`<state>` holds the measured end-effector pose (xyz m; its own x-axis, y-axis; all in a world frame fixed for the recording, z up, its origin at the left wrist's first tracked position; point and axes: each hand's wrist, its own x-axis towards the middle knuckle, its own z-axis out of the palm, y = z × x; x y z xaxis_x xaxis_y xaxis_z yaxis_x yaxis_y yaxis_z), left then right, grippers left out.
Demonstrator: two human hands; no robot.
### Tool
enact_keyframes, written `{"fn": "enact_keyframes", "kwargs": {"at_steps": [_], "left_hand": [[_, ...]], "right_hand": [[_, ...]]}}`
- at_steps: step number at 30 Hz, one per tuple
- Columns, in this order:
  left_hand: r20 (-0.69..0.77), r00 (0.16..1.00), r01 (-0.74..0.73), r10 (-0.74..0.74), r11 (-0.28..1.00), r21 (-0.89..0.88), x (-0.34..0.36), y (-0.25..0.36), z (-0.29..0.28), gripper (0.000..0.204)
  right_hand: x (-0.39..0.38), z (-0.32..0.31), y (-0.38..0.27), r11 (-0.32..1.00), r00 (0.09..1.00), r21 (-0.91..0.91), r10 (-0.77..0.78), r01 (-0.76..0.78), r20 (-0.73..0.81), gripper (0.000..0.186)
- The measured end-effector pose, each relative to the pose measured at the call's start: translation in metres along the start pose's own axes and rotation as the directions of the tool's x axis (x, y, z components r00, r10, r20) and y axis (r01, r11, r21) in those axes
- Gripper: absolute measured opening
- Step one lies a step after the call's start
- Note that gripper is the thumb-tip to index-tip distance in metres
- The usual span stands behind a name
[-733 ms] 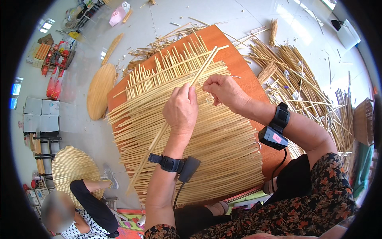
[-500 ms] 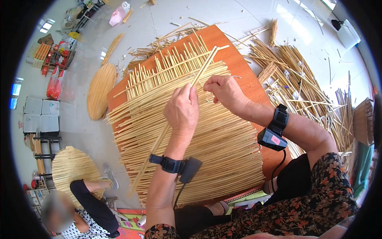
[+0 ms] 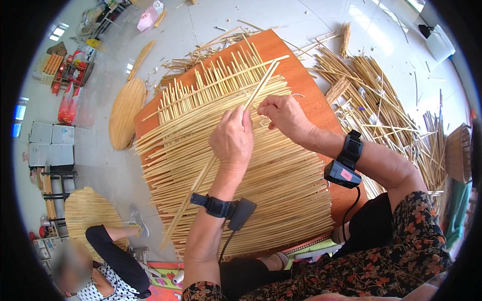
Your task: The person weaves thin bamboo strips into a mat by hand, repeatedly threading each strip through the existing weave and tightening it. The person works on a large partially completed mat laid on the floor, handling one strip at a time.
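Observation:
My left hand [image 3: 232,139] is closed round a pair of long pale stalks [image 3: 262,84], which slant across a mat of many stalks [image 3: 281,190]. Their far ends stick out past my fingers, and the near ends run down to the mat's left edge. Just to the right, my right hand [image 3: 287,118] is pinched shut on a thin white string [image 3: 264,123], which curls below the fingertips. The mat lies on a reddish-brown wooden board [image 3: 315,103]. Along its far side, shorter stalks [image 3: 181,100] stick out crosswise beneath a single stalk.
A heap of loose stalks [image 3: 374,90] covers the floor at right. An oval wooden board [image 3: 128,115] lies on the left. At lower left, another person [image 3: 115,276] sits beside a round stalk mat [image 3: 95,213]. A wicker basket [image 3: 458,153] stands far right.
My left hand and the held stalks have shifted slightly to the right. The right hand stays nearly in place, still pinching the string.

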<state>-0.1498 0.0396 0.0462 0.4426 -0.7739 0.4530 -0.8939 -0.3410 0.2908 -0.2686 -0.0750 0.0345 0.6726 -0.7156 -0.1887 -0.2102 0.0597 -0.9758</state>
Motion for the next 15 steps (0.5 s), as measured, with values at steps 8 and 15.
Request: {"fn": "enact_keyframes", "kwargs": {"at_steps": [8,15], "left_hand": [[0.010,1.000,-0.014,0.014,0.999,-0.042,-0.006,0.007,0.005,0.016],[0.000,0.997,-0.072,0.072,0.993,0.096,0.009,0.007,-0.007,0.019]], "right_hand": [[0.001,0.000,0.003,0.997,0.998,0.041,0.059,-0.059,0.010,0.017],[0.010,0.009,-0.002,0.905,0.977,0.369,0.204,-0.211,0.057,0.025]]}}
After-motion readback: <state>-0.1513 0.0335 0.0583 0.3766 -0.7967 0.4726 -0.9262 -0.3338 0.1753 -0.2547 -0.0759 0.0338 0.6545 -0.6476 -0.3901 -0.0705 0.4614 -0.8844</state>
